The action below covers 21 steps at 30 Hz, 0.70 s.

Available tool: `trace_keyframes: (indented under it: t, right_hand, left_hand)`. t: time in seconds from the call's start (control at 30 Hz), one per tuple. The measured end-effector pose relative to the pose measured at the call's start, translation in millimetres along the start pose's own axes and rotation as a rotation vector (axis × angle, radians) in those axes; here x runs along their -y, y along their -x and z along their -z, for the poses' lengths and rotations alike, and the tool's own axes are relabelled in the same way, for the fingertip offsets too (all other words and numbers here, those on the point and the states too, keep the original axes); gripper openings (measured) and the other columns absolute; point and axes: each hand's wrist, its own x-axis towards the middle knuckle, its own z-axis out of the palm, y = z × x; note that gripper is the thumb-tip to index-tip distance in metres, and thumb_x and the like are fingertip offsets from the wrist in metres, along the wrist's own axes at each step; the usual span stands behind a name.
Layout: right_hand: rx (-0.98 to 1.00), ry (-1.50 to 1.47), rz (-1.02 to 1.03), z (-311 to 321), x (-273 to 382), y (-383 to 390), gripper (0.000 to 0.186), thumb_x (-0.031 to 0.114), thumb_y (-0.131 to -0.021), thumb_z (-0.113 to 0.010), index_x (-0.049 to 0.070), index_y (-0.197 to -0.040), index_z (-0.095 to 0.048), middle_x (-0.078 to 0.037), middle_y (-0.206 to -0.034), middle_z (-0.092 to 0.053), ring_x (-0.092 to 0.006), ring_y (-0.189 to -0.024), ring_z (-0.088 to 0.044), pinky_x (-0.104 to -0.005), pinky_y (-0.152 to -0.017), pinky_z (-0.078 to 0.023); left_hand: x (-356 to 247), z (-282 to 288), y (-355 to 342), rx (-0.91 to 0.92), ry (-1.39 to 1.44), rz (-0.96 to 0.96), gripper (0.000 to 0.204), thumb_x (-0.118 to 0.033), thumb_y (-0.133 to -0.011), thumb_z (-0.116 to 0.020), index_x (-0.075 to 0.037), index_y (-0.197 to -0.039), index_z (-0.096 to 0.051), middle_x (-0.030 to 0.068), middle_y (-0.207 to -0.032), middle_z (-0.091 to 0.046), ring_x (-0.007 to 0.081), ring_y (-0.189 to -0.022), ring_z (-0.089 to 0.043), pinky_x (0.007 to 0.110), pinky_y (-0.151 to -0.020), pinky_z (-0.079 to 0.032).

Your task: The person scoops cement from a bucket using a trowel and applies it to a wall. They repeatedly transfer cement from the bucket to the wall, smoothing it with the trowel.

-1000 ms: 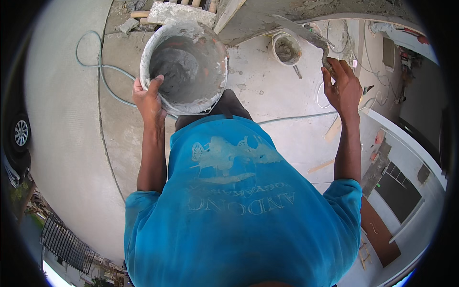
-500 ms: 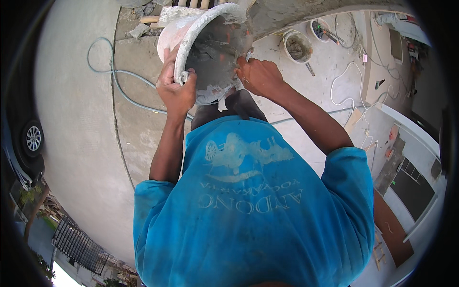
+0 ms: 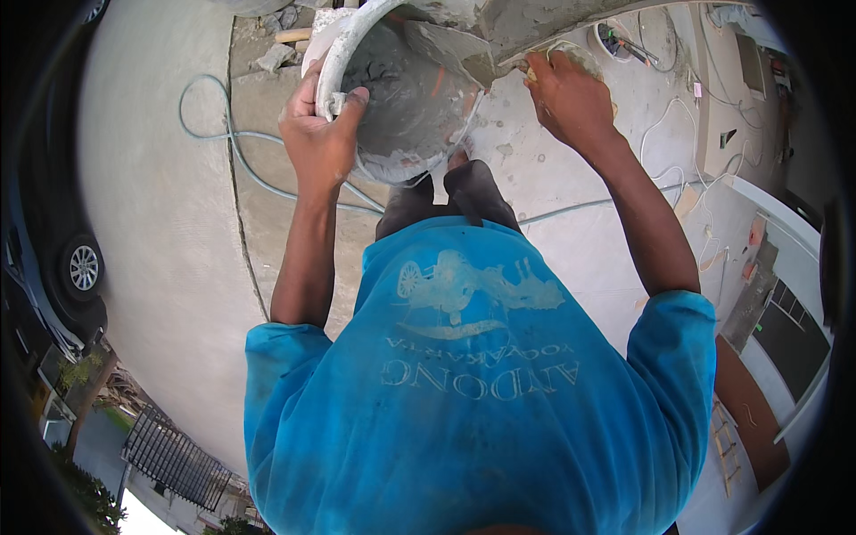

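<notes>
My left hand (image 3: 321,134) grips the near-left rim of a tilted pale bucket (image 3: 341,62), thumb on its inner side. Wet grey mortar (image 3: 388,76) lies inside and smears the walls. My right hand (image 3: 571,102) is closed round the handle of a trowel, out to the right of the bucket. The mortar-coated trowel blade (image 3: 455,53) reaches back over the bucket's opening. Beyond the bucket is a grey mortared surface (image 3: 535,20).
A grey-blue hose (image 3: 234,134) loops over the floor at left and runs behind my legs. A white bucket with tools (image 3: 620,43) stands far right, near white cables (image 3: 655,134). Rubble (image 3: 276,58) and wooden pieces (image 3: 292,36) lie far left. A dark car (image 3: 67,267) is at the left edge.
My right hand has moved right and away from me, bringing the trowel blade into view over the bucket. The bucket, still in my left hand, shows more of its mortar.
</notes>
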Motion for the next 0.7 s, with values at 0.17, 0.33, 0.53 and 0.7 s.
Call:
trace_keyframes:
  t: [0.17,0.33,0.53,0.7]
  right_hand:
    - [0.036,-0.059,0.066,-26,50,12,0.028,0.019,-0.092,-0.072,0.018,-0.119,-0.063,-0.007,-0.096,-0.061,-0.0259,-0.088,-0.072,-0.0422,-0.06,-0.056]
    - [0.064,-0.22,-0.009,-24,83,47,0.033,0.019,-0.087,-0.076,0.021,-0.119,-0.068,-0.007,-0.095,-0.059,-0.0235,-0.087,-0.072,-0.0412,-0.06,-0.057]
    - [0.212,-0.682,-0.133,-18,83,54,0.04,0.022,-0.091,-0.073,0.016,-0.131,-0.068,-0.016,-0.106,-0.068,-0.0299,-0.093,-0.073,-0.044,-0.065,-0.058]
    - [0.22,-1.211,-0.285,-64,73,81,0.054,0.025,-0.093,-0.075,0.004,-0.14,-0.062,-0.016,-0.098,-0.072,-0.0221,-0.078,-0.071,-0.0374,-0.064,-0.056]
  left_hand:
    - [-13,-9,-14,0.116,0.034,0.04,0.045,-0.01,-0.081,-0.079,0.003,-0.123,-0.07,0.0071,-0.103,-0.072,0.0133,-0.09,-0.066,0.027,-0.084,-0.051]
    - [-16,-21,-21,0.194,0.022,0.106,0.043,-0.001,-0.084,-0.075,0.003,-0.127,-0.069,0.0064,-0.111,-0.073,0.0126,-0.099,-0.065,0.028,-0.091,-0.051]
    - [-9,-47,-17,0.198,0.061,0.052,0.046,-0.013,-0.082,-0.083,0.002,-0.123,-0.069,0.008,-0.106,-0.072,0.0143,-0.094,-0.067,0.029,-0.085,-0.053]
    - [-3,-64,0,0.145,0.098,0.097,0.056,-0.02,-0.085,-0.087,0.005,-0.129,-0.065,0.0092,-0.112,-0.071,0.0136,-0.098,-0.065,0.028,-0.088,-0.051]
